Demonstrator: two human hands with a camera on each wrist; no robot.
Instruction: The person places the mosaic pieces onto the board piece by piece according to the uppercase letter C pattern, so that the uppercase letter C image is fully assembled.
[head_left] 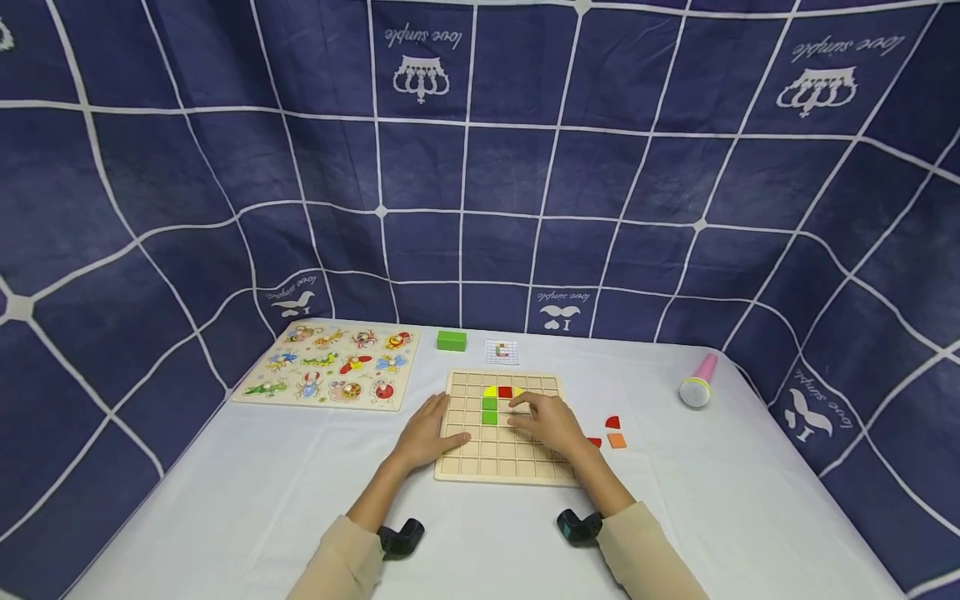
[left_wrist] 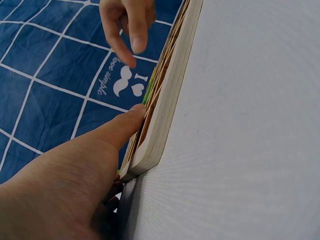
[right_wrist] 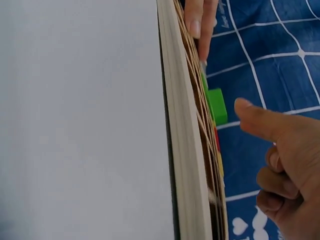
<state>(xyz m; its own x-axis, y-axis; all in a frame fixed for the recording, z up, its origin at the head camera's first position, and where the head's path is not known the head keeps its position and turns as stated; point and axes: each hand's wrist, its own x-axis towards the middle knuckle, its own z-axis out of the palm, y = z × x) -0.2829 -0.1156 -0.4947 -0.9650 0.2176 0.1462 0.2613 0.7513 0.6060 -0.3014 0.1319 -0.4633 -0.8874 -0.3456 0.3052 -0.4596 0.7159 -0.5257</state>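
A wooden grid board (head_left: 465, 467) lies in front of me. Near its middle sit two green squares (head_left: 489, 417), a red square (head_left: 506, 392), a rounded yellow piece (head_left: 490, 391) and another yellow piece partly covered by my right hand. My left hand (head_left: 423, 433) rests at the board's left edge, fingers along the side and straight thumb (left_wrist: 132, 117) on top. Over the pieces hovers my right hand (head_left: 551, 425), thumb and forefinger apart; in the right wrist view its other fingers (right_wrist: 280, 185) curl loosely. I see nothing between them.
Right of the board lie a red quarter piece (head_left: 612, 422), an orange square (head_left: 617, 440) and a partly hidden red piece (head_left: 595, 442). Behind it are a pattern card (head_left: 502, 352) and a green block (head_left: 452, 341). An insect puzzle (head_left: 330, 367) lies left, a pink microphone (head_left: 699, 383) right.
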